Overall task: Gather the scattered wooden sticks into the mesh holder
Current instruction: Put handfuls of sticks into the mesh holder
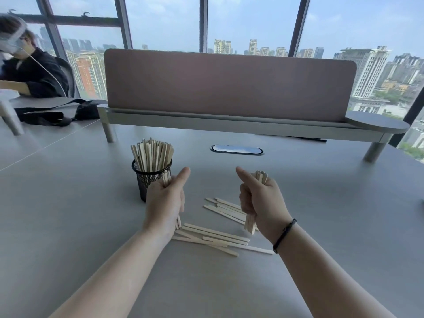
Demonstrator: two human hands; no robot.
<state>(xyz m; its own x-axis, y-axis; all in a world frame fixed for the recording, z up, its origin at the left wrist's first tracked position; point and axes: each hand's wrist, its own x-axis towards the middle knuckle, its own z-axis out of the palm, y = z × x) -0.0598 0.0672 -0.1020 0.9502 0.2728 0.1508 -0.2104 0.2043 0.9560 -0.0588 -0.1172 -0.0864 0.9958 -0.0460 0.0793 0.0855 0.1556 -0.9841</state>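
A black mesh holder (143,180) stands left of centre on the grey table, packed with upright wooden sticks (152,154). My left hand (166,198) grips a small bundle of sticks upright, just right of the holder and partly in front of it, thumb raised. To the right, my right hand (260,197) holds another bundle (250,222) upright in a fist, thumb out. Several loose sticks (213,238) lie flat on the table between and below my hands, and another loose group (223,208) lies beside my right hand.
A pink desk divider (229,84) on a raised shelf crosses the back of the table, above an oval cable port (237,149). A black bag (57,113) lies at the far left, near a seated person (25,65). Windows stand behind.
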